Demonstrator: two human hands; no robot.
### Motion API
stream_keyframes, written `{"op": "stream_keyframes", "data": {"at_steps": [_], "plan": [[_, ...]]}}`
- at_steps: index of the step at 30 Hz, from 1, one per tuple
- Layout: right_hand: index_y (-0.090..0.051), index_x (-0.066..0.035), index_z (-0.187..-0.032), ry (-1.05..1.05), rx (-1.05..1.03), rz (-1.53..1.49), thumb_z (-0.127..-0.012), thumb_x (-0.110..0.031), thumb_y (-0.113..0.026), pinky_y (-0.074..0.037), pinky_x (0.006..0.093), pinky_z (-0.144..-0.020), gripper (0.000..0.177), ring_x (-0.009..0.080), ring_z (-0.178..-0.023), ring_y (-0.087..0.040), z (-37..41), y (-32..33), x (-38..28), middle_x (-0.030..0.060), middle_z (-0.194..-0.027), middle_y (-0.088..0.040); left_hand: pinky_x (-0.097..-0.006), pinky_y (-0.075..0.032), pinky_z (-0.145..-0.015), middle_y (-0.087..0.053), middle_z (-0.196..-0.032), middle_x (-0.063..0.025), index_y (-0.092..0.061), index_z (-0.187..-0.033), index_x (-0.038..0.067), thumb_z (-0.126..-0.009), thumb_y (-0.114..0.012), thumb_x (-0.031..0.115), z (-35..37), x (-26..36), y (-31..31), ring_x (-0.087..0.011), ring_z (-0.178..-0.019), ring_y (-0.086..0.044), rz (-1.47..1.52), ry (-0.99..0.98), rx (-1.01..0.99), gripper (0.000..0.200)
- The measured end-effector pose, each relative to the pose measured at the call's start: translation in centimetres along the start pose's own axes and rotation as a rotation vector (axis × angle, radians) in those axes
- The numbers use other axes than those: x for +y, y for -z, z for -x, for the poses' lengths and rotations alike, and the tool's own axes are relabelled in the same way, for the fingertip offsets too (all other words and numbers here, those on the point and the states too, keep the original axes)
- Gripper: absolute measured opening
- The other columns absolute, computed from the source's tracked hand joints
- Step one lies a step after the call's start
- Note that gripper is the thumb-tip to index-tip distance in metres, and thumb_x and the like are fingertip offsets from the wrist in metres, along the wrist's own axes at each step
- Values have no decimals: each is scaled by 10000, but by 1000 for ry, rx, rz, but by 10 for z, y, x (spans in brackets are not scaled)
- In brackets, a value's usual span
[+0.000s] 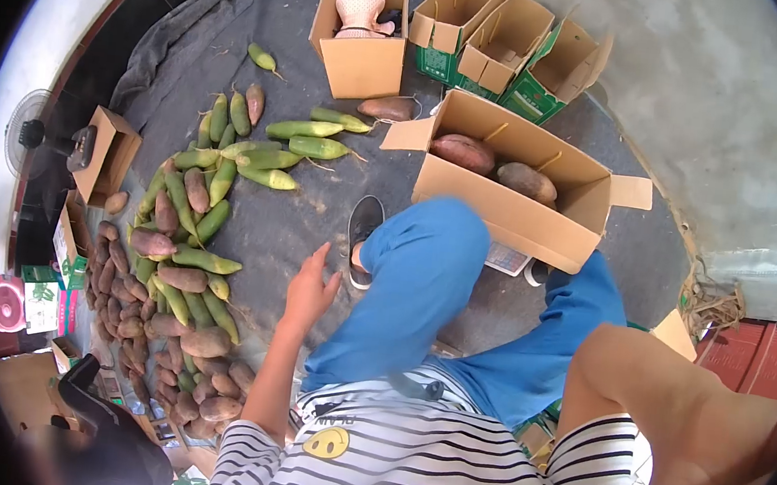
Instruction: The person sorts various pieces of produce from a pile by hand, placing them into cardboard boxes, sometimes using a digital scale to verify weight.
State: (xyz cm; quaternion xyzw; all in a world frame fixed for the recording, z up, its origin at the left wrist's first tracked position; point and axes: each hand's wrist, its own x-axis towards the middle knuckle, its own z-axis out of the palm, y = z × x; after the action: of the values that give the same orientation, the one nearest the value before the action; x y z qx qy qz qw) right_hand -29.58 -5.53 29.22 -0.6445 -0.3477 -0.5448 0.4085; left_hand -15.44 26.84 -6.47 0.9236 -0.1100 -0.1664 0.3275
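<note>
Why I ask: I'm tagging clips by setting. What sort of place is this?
Probably an informal produce-packing spot on the ground: brown tubers and long green vegetables heaped on a dark mat, with open cardboard boxes, one holding tubers.

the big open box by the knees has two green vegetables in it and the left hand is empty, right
Not quite: in the head view the big open box holds two reddish-brown sweet potatoes, not green vegetables; the green ones lie outside on the dark mat. The left hand is indeed empty, fingers open.
</note>
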Motion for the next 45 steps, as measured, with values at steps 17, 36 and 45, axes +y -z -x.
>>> {"op": "stream_keyframes", "data": {"at_steps": [17, 36, 45], "plan": [[-632, -110, -1128, 14, 253, -448, -890, -221, -541, -476, 291, -872, 278, 101, -1065, -570, -3, -36, -20, 6, -1183, -603, -417, -502, -813, -599, -1125, -199, -442, -1333, 47, -828, -629, 173, -1, 15, 6, -331, -999, -616, -45, -11, -58, 553], [-574, 43, -1123, 133, 131, -354, -885, -163, -577, -478, 281, -762, 315, 178, -873, -578, 2, 11, -34, 126, -1053, -609, -412, -491, -847, -589, -1176, -183, -457, -1329, 68, -828, -644, 193, 7, 34, -4, -316, -1015, -612, -86, -39, -98, 549], [-531, 86, -1151, 280, -75, -660, -898, -184, -559, -490, 248, -658, 371, 181, -746, -596, 30, 15, -20, 141, -968, -628, -327, -503, -756, -620, -1158, -168, -455, -1346, 60, -851, -635, 124, 1, 47, -8, -258, -904, -651, -8, 48, -125, 531]]}}
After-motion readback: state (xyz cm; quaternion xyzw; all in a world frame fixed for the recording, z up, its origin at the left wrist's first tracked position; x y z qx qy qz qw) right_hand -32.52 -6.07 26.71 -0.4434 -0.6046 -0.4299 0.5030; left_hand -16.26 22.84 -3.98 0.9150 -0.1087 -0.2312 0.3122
